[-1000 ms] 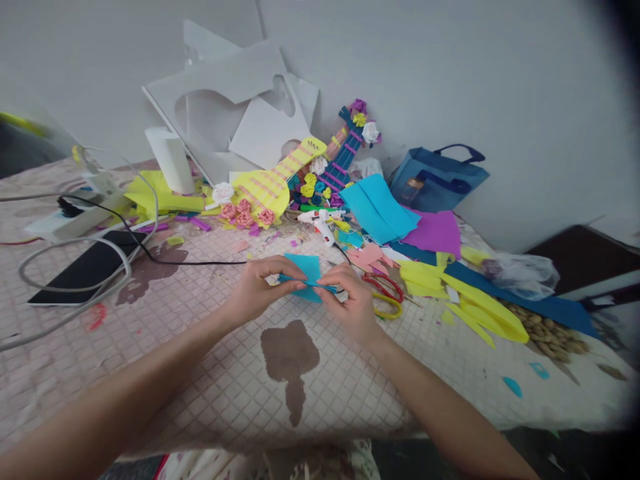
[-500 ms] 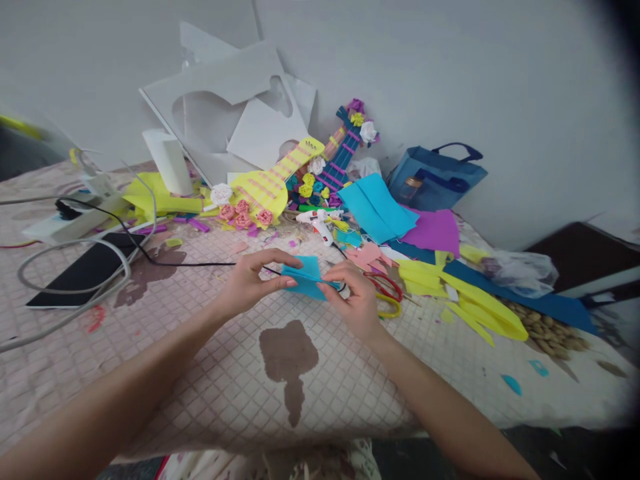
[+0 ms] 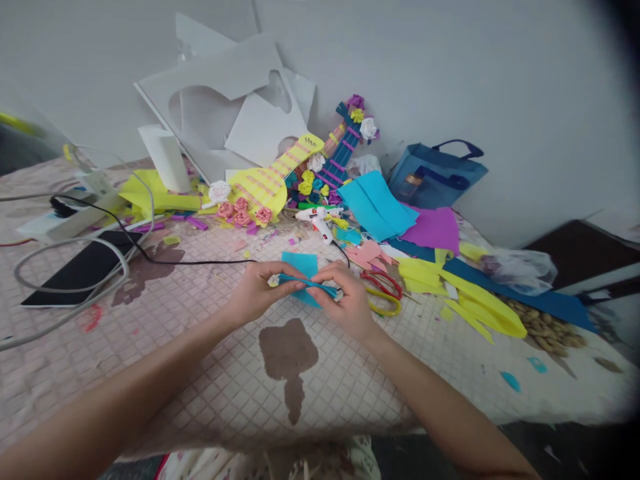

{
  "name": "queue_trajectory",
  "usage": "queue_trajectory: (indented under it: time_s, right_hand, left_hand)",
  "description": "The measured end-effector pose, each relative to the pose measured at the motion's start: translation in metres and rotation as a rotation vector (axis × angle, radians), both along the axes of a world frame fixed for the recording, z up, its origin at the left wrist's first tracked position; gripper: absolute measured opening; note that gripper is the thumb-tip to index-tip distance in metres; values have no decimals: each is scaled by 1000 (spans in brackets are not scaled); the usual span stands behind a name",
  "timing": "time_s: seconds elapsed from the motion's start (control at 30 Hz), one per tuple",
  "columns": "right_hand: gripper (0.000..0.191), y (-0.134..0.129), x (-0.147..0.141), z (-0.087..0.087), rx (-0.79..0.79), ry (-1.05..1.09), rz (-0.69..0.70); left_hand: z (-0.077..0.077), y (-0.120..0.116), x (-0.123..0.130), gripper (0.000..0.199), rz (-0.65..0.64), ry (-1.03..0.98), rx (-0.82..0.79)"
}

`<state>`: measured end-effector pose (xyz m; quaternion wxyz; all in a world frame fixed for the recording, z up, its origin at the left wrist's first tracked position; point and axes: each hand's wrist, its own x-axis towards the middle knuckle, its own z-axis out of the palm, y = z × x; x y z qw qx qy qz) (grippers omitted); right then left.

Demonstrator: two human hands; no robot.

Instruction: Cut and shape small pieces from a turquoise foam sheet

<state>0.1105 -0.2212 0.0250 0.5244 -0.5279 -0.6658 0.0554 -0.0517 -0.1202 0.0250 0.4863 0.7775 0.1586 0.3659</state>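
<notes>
My left hand (image 3: 259,291) and my right hand (image 3: 347,301) meet over the middle of the table. Both are closed, thumbs against fingers, pinching a narrow folded strip of blue crepe paper (image 3: 327,289) from its two sides. Behind and beneath the strip shows a flat blue paper piece (image 3: 301,263). Just right of my right hand lie red-handled scissors (image 3: 391,285) and a yellow loop (image 3: 387,312), perhaps another handle. A white glue gun (image 3: 320,225) rests farther back, its black cord passing behind my hands.
Paper guitars, one yellow (image 3: 260,190) and one blue (image 3: 345,157), lean at the back with paper flowers. Blue sheets (image 3: 377,207), a purple sheet (image 3: 433,230) and yellow strips (image 3: 465,293) lie right. A power strip (image 3: 75,217), cables and a black tablet-like slab (image 3: 83,270) lie left.
My left hand has moved right, so the fingertips of both hands now nearly touch. The blue strip looks pinched narrower, and more of the blue piece behind shows.
</notes>
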Motion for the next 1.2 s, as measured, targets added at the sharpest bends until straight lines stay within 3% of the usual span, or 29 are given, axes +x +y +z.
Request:
queue_trajectory:
  time_s: [0.6, 0.77, 0.93, 1.2]
  right_hand:
    - [2, -2, 14, 5, 51, 75, -43]
    - [33, 0, 15, 2, -64, 136, 50]
    - [2, 2, 9, 0, -59, 106, 34]
    - [3, 3, 10, -1, 3, 127, 18]
  left_hand:
    - [-1, 11, -3, 11, 81, -91, -35]
    - [-2, 11, -2, 10, 46, -78, -20]
    - [-3, 7, -3, 12, 24, -43, 9]
    - [0, 8, -4, 19, 56, 14, -40]
